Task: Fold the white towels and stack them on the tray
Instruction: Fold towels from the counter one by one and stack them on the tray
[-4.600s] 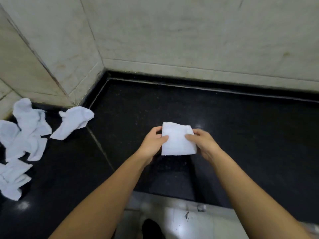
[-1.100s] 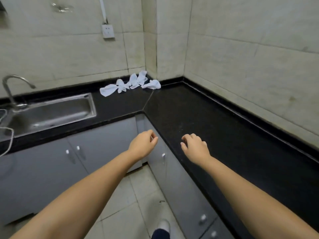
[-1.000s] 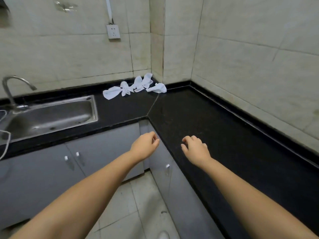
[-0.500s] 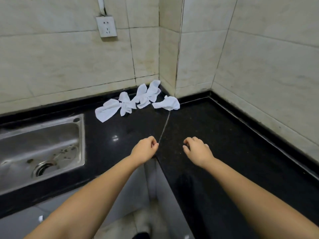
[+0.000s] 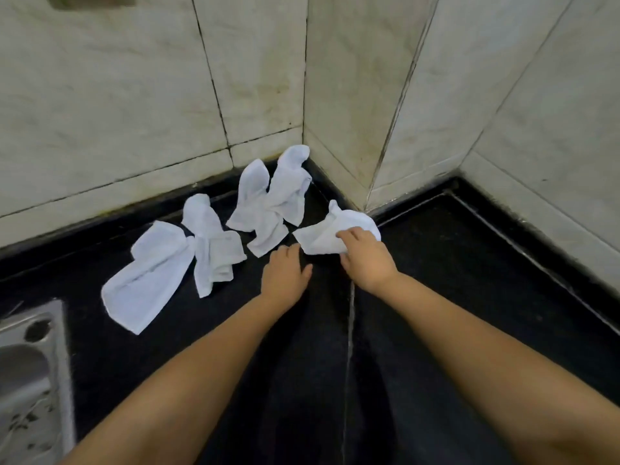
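Several crumpled white towels lie in the corner of a black counter. My right hand rests on the nearest crumpled towel, its fingers curled over the cloth. My left hand lies flat on the counter just left of that towel, fingers apart and holding nothing. Another towel pair lies behind, against the wall. Two more towels are spread further left. No tray is in view.
A steel sink is set into the counter at the lower left. Tiled walls close the corner behind the towels. The counter runs on to the right along the wall.
I have moved close to the corner. Both hands went forward from the counter edge to the towels. My right hand now grips the nearest towel; the folded towel from earlier is gone from view.
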A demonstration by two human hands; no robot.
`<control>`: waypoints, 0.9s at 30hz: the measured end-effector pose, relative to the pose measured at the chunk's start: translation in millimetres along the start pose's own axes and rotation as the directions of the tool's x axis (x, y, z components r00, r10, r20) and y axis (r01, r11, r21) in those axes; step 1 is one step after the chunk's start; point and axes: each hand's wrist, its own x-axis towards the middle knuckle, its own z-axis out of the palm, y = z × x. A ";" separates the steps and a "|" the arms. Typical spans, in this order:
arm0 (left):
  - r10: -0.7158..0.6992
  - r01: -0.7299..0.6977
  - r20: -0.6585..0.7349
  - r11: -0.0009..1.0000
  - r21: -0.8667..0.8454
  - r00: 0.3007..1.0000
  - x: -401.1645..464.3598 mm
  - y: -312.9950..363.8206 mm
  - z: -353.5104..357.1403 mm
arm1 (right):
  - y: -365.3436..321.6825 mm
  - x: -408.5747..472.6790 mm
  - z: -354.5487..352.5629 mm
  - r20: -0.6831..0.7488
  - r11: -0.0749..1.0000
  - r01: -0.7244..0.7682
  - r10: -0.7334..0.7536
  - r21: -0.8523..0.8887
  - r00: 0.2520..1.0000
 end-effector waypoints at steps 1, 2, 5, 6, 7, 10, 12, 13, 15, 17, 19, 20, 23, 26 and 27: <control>0.007 -0.006 -0.013 0.999 0.037 1.000 12.8 -1.9 3.6 | -2.2 15.9 4.1 0.011 0.999 0.022 -0.022 -0.029 1.000; 0.024 -0.023 -0.010 0.997 0.073 1.000 24.0 -3.8 7.8 | -4.2 29.5 8.1 0.027 0.997 0.048 -0.047 -0.055 0.999; 0.094 -0.097 0.023 0.984 0.147 0.995 47.8 -9.5 20.2 | -7.7 56.7 20.7 0.112 0.988 0.127 -0.117 -0.087 0.987; 0.113 -0.116 0.022 0.982 0.146 0.993 53.3 -11.6 23.0 | -8.0 61.8 24.2 0.161 0.985 0.140 -0.123 -0.098 0.979; 0.133 -0.133 0.009 0.983 0.130 0.991 57.7 -14.0 25.4 | -7.6 65.8 27.4 0.209 0.982 0.149 -0.122 -0.116 0.970; 0.189 -0.191 -0.074 0.981 -0.019 0.979 62.1 -19.5 25.8 | -5.4 70.2 34.1 0.205 0.982 0.162 -0.139 -0.102 0.969; 0.225 -0.242 -0.120 0.958 -0.155 0.967 61.6 -18.7 17.9 | -2.2 67.1 30.9 0.071 0.986 0.165 -0.163 -0.024 0.984; 0.236 -0.262 -0.139 0.940 -0.219 0.962 60.9 -16.0 11.1 | -0.5 62.7 24.9 0.003 0.985 0.174 -0.174 0.001 0.985; 0.257 -0.292 -0.155 0.916 -0.274 0.954 59.3 -5.7 -7.1 | 5.6 51.6 7.3 -0.113 0.978 0.203 -0.198 0.036 0.974; 0.291 -0.331 -0.177 0.901 -0.281 0.940 56.7 8.5 -26.2 | 12.3 35.6 -16.2 -0.181 0.971 0.226 -0.209 0.075 0.961; 0.312 -0.354 -0.177 0.879 -0.318 0.933 52.1 23.3 -44.4 | 21.5 15.5 -42.3 -0.238 0.960 0.243 -0.205 0.142 0.949; 0.323 -0.362 -0.167 0.870 -0.335 0.932 49.1 30.1 -52.6 | 27.4 4.4 -54.5 -0.259 0.956 0.236 -0.188 0.171 0.947; 0.358 -0.380 -0.129 0.867 -0.323 0.925 38.6 45.7 -70.8 | 49.7 -32.0 -86.3 -0.315 0.975 0.167 -0.113 0.149 0.942; 0.358 -0.386 -0.144 0.856 -0.343 0.923 22.7 61.5 -84.0 | 75.8 -68.0 -111.0 -0.315 0.979 0.055 0.009 0.195 0.949; 0.344 -0.377 -0.153 0.852 -0.364 0.926 17.3 68.5 -87.9 | 83.1 -79.4 -118.5 -0.301 0.970 0.019 0.057 0.242 0.952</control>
